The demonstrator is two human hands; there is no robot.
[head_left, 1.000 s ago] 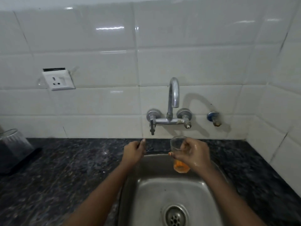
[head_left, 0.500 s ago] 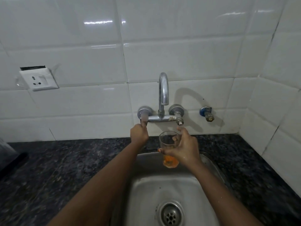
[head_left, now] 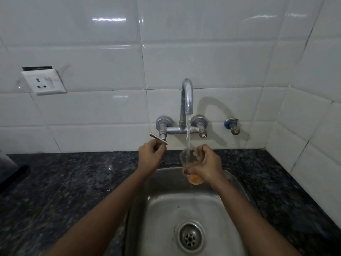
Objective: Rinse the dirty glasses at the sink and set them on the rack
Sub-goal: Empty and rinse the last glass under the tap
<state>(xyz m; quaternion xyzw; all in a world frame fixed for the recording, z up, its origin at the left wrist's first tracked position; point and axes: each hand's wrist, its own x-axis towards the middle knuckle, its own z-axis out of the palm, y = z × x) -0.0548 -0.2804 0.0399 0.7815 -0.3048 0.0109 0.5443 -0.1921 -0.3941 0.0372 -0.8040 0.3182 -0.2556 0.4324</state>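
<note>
My right hand [head_left: 206, 166] grips a clear glass [head_left: 188, 159] with orange liquid at its bottom, held upright over the back of the steel sink [head_left: 228, 204]. Water runs from the curved tap spout [head_left: 187, 97] straight into the glass. My left hand [head_left: 151, 156] sits just under the left tap handle [head_left: 158, 138], a flat lever turned out to the left, fingers curled and touching its end. No rack is in view.
A dark speckled stone counter [head_left: 73, 182] surrounds the sink. White tiled walls stand behind and to the right. A wall socket [head_left: 43, 83] is at the left. A blue-ringed valve [head_left: 233, 126] sticks out right of the tap. A dark object [head_left: 9, 169] sits at the far left edge.
My left hand reached up to the left tap handle and turned it; the lever now points left and water flows. My right hand brought the glass under the stream.
</note>
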